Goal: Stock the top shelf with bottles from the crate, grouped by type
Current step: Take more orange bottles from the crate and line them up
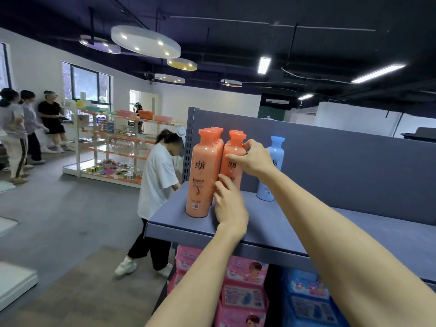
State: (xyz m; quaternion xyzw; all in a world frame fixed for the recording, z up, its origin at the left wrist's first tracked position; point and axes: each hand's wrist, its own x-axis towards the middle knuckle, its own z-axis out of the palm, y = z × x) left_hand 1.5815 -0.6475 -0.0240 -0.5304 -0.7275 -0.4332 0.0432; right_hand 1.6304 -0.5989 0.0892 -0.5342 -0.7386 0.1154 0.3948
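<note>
Both hands grip the front tall orange plastic bottle: right hand at its shoulder, left hand at six o'clock, low. Best slid flush against its orange neighbour at nine o'clock, label forward.

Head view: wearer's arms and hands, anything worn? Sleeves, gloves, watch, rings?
Both forearms are bare as far as the frame shows; no sleeve in view. The left hand and right hand have no gloves, and no watch, band or ring is visible on the wrists or fingers.
</note>
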